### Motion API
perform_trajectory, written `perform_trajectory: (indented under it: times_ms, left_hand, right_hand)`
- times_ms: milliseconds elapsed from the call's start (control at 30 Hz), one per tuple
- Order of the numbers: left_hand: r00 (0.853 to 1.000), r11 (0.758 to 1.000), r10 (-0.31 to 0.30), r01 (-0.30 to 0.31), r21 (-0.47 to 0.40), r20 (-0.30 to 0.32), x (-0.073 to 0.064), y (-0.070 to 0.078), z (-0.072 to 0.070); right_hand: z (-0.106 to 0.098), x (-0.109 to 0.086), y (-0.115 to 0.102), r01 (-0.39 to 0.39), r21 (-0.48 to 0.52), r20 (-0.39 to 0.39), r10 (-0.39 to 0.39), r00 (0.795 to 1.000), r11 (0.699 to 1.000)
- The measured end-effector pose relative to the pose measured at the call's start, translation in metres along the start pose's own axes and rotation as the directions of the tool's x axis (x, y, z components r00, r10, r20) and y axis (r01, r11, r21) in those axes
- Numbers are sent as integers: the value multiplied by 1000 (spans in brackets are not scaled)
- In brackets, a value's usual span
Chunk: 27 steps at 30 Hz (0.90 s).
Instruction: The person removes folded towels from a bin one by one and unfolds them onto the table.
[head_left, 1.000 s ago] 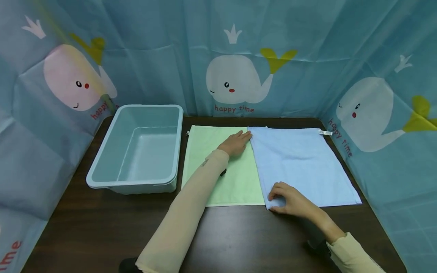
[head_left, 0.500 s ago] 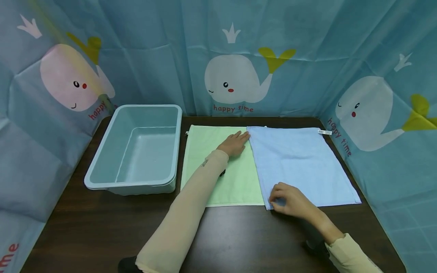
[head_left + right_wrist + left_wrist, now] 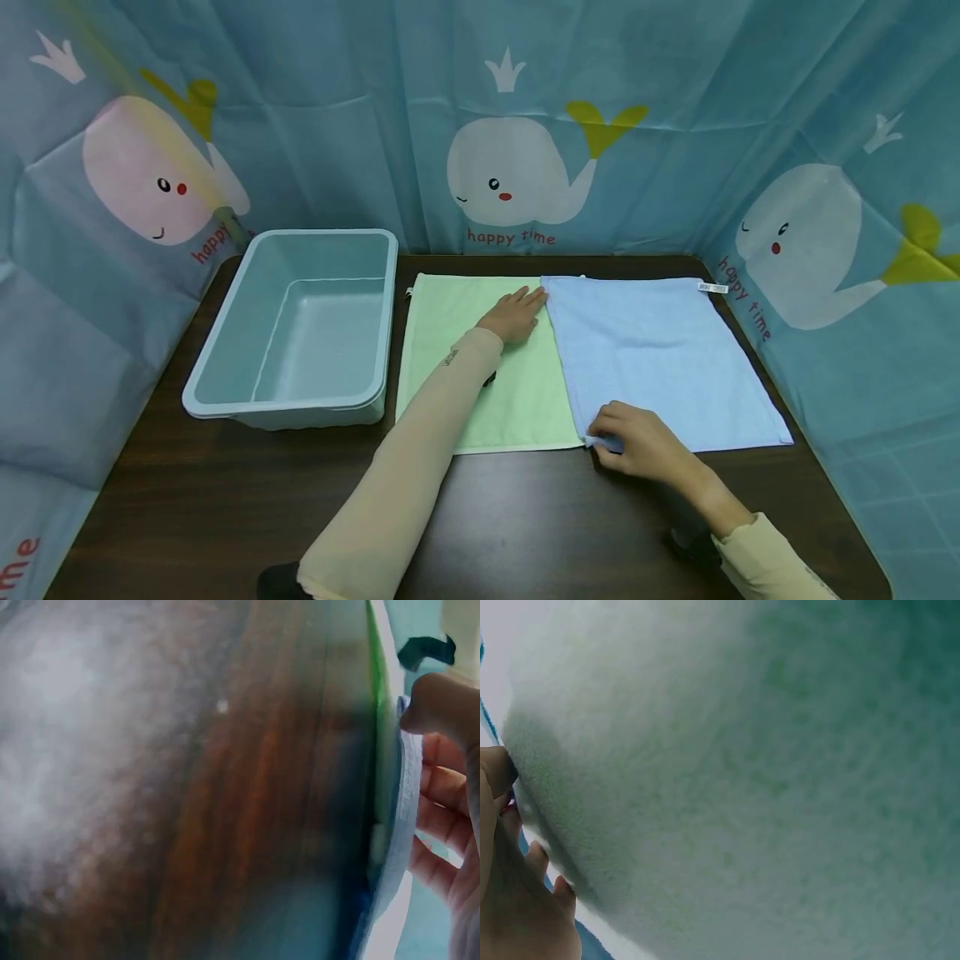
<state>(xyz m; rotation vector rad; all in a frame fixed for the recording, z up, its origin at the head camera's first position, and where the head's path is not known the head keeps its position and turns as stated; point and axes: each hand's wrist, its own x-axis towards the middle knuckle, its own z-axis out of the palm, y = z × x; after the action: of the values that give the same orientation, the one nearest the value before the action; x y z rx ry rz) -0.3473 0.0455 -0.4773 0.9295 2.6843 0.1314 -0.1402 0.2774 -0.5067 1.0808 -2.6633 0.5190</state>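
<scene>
A light green towel (image 3: 450, 333) lies flat on the dark table, and a light blue towel (image 3: 667, 358) lies to its right, their edges meeting. My left hand (image 3: 513, 315) rests on the green towel with fingers extended, fingertips at the far left corner of the blue one. In the left wrist view, green cloth (image 3: 705, 787) fills most of the picture. My right hand (image 3: 641, 439) pinches the near left corner of the blue towel between thumb and curled fingers. The right wrist view has my thumb (image 3: 442, 705) on the blue cloth's edge.
A pale blue-green plastic basin (image 3: 386, 333) stands on the table (image 3: 517, 525) left of the towels, with nothing seen inside. A blue curtain (image 3: 337, 167) printed with whales encloses the back and sides. A white tag (image 3: 712, 287) sticks out at the blue towel's far right corner.
My right fingers have closed on the blue towel's near left corner, which is now bunched and slightly raised. My left hand stays in place.
</scene>
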Motion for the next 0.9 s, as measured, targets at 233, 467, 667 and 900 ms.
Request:
perform_trajectory:
  times_ms: [233, 467, 667, 900]
  left_hand:
    - [1000, 1000, -8, 8, -24, 1, 2, 1, 1]
    - [1000, 999, -10, 11, -46, 18, 4, -1, 1]
    - [998, 997, -45, 48, -65, 51, 11, -2, 2]
    - [995, 995, -68, 73, -73, 69, 13, -1, 3]
  right_hand:
    - [-5, -4, 11, -92, 408, 30, 87, 996, 908]
    - [-17, -7, 14, -249, 600, 172, 182, 968, 760]
    - [-22, -7, 12, -308, 665, 283, 153, 947, 681]
    - [-31, -3, 2, -371, 734, 428, 38, 903, 569]
